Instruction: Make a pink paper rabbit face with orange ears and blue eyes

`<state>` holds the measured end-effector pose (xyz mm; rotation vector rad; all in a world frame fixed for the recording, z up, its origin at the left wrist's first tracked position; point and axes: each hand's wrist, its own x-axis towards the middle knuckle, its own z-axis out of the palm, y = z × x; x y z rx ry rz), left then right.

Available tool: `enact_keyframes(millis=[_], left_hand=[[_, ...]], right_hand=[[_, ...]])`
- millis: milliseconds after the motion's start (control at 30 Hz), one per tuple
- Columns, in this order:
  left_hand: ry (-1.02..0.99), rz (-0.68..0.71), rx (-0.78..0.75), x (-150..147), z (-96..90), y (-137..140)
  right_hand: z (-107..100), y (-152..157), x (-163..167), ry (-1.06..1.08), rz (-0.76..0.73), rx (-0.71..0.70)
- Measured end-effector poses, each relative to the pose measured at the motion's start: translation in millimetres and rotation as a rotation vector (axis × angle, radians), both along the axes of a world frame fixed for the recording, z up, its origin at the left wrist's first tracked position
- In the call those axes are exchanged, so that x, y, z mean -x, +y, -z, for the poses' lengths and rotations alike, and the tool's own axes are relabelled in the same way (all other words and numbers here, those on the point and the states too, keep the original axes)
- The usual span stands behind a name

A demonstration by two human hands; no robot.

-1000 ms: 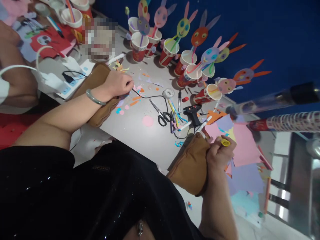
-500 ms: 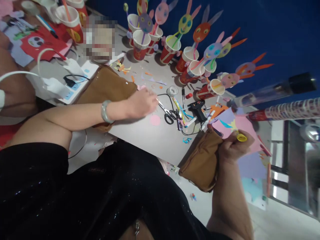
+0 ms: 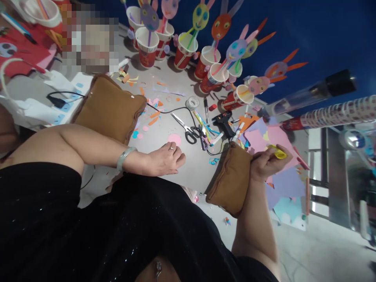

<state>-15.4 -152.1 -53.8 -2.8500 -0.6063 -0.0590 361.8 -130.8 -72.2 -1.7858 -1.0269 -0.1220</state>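
My left hand (image 3: 167, 158), with a ring and a pale bangle, is over the near edge of the table. Its fingers curl inward, and whatever may be in them is hidden. Just beyond it lie a pink paper disc (image 3: 174, 140) and black-handled scissors (image 3: 188, 130), blades partly open. Off to the right, my right hand (image 3: 266, 164) is closed around a yellow tube (image 3: 278, 153) with a hollow-looking end. That hand is beside a brown cushion (image 3: 232, 178), above pink paper (image 3: 272, 135) and purple paper (image 3: 289, 188).
Paper cups with rabbit-faced spoons, such as an orange one (image 3: 221, 26), line the blue back wall. A glue gun (image 3: 225, 123), tape roll (image 3: 192, 102) and pens lie mid-table. Another brown cushion (image 3: 110, 107) and a power strip (image 3: 73, 98) are left. A person sits beyond.
My left hand has come back toward me, away from the scissors and paper scraps. My right hand still grips the yellow tube. The whole view has shifted somewhat.
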Motion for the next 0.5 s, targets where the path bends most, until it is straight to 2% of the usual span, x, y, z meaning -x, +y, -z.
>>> enact_keyframes(millis=[167, 300, 400, 500], left_hand=[[0.024, 0.033, -0.002, 2.2, -2.4, -4.0], [0.059, 0.029, 0.035, 3.4, -3.9, -7.9], [0.083, 0.012, 0.082, 2.5, -5.8, -9.6], [0.120, 0.005, 0.125, 0.6, -10.0, -9.2]], right_hand=[[2.8, 2.6, -5.2, 0.036, 0.014, -0.013], [1.5, 7.1, -8.5, 0.065, 0.091, 0.014], [-0.4, 10.6, -16.2, -0.030, 0.102, 0.052], [-4.0, 9.1, -16.9, -0.234, -0.001, 0.125]])
